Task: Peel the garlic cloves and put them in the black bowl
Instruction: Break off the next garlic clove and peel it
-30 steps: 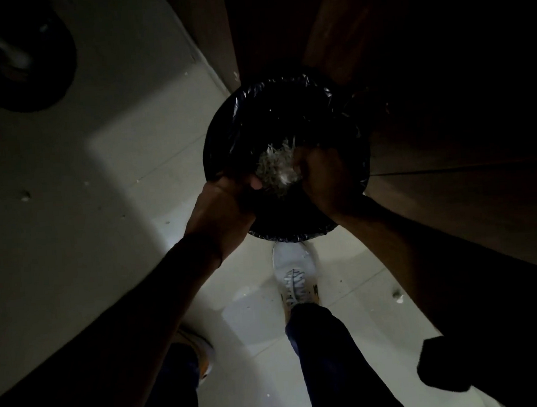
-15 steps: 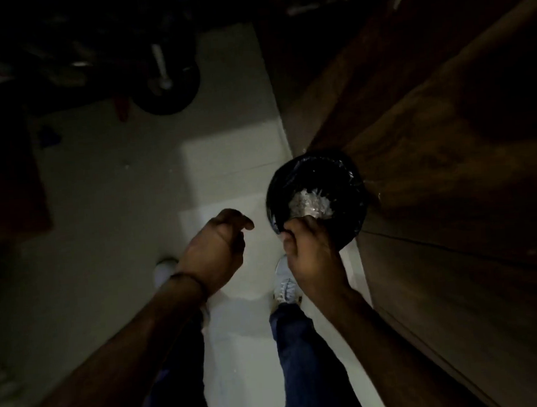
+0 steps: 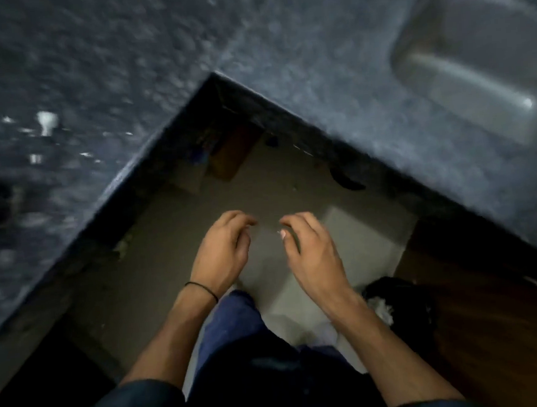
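Observation:
My left hand [image 3: 223, 251] and my right hand [image 3: 312, 251] hang side by side over the floor, fingers loosely curled, holding nothing. A small white scrap clings near my right thumb tip. A black-lined bin [image 3: 401, 305] with pale garlic skins [image 3: 383, 310] in it stands on the floor at the lower right, behind my right forearm. On the dark speckled counter [image 3: 124, 70] at the left lie blurred white bits, garlic pieces or skins [image 3: 46, 122]. A dark blurred shape at the far left edge may be the black bowl; I cannot tell.
The counter wraps in an L around an inner corner [image 3: 217, 76] ahead. A steel sink [image 3: 479, 61] is set into it at the upper right. Brown cabinet fronts [image 3: 490, 299] stand at the right. My legs and the tiled floor [image 3: 359, 244] lie below.
The view has swung up from the bin to the counter corner. Both hands have left the bin's rim and risen, empty, in front of me. The bin now sits at the lower right.

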